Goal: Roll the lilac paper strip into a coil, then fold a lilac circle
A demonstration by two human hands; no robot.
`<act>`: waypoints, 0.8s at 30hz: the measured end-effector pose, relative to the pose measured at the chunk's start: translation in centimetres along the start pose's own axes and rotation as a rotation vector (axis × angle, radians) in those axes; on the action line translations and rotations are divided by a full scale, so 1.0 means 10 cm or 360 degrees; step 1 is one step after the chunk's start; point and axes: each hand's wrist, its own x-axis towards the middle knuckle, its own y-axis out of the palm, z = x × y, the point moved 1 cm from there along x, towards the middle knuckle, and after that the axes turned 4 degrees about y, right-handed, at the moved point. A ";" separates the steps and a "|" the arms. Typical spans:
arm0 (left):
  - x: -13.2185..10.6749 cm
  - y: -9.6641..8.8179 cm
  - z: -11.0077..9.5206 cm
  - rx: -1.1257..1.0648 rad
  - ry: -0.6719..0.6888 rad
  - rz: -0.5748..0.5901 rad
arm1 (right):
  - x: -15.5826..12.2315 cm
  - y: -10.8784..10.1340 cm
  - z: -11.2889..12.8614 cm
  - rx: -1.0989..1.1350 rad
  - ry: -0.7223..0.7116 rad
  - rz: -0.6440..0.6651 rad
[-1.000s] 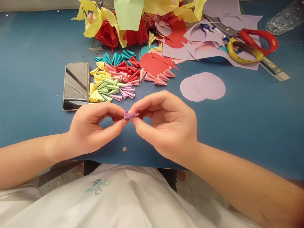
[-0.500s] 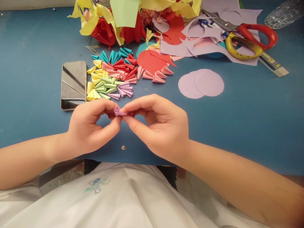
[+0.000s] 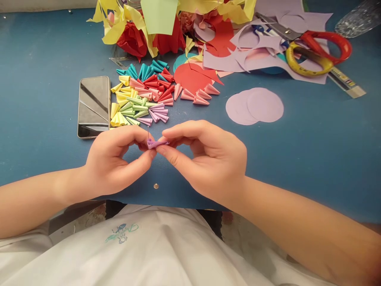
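A small lilac paper cone [image 3: 155, 143] is pinched between the fingertips of both my hands, just above the blue table [image 3: 321, 151]. My left hand [image 3: 114, 161] grips its wide rolled end with thumb and forefinger. My right hand [image 3: 205, 159] pinches its pointed end, fingers curled. Beyond my hands lies a heap of small rolled paper cones [image 3: 143, 97] in teal, red, pink, yellow, green and lilac. Two overlapping lilac paper circles [image 3: 256, 106] lie to the right of it.
A phone [image 3: 93, 106] lies face up left of the cones. Cut paper scraps [image 3: 190, 28] pile along the far edge. Red and yellow scissors [image 3: 315, 53] and a ruler [image 3: 345, 81] sit at the far right, and a glass object [image 3: 357, 20] in the corner.
My fingers have kept rolling the lilac cone; it has turned and looks tighter. Both hands shifted slightly left and stay at the same spot above the table.
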 end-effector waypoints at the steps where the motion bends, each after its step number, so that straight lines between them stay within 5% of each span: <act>1: 0.00 0.00 0.00 -0.0026 -0.0002 0.0021 | 0.01 0.00 0.00 -0.0017 -0.0030 -0.0006; 12: 0.03 -0.02 -0.02 -0.0261 0.0068 0.0148 | 0.06 -0.05 0.01 0.0027 -0.0215 0.0133; 24: 0.08 -0.05 -0.08 -0.0090 0.0205 0.0300 | 0.12 -0.11 0.02 -0.0020 -0.0392 0.0271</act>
